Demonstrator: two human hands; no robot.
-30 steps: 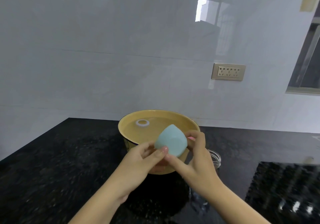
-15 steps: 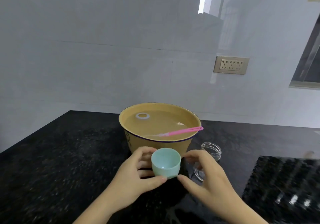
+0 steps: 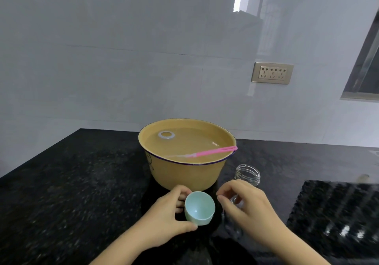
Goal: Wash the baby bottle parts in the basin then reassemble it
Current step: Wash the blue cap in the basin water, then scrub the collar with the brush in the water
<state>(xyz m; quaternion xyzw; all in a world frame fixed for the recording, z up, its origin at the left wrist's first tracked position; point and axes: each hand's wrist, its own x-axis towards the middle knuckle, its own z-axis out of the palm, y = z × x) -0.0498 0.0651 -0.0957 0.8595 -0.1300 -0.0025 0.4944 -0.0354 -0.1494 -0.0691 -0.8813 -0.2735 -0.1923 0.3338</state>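
A light blue bottle cap (image 3: pixel 200 207) sits mouth-up low in front of the yellow basin (image 3: pixel 184 172). My left hand (image 3: pixel 164 217) holds it between thumb and fingers. My right hand (image 3: pixel 246 207) hovers just right of the cap with fingers loosely curled and holds nothing. Behind that hand a clear glass bottle (image 3: pixel 248 174) stands on the counter. The basin is full of water. A white ring (image 3: pixel 166 135) floats at its far left, and a pink brush (image 3: pixel 213 152) leans on its right rim.
The black speckled counter (image 3: pixel 71 182) runs left and right of the basin. A white tiled wall with a socket plate (image 3: pixel 272 73) stands behind. A window frame (image 3: pixel 365 70) is at the far right.
The cap came down from in front of the basin and turned mouth-up. My right hand let go of it and drew a little to the right.
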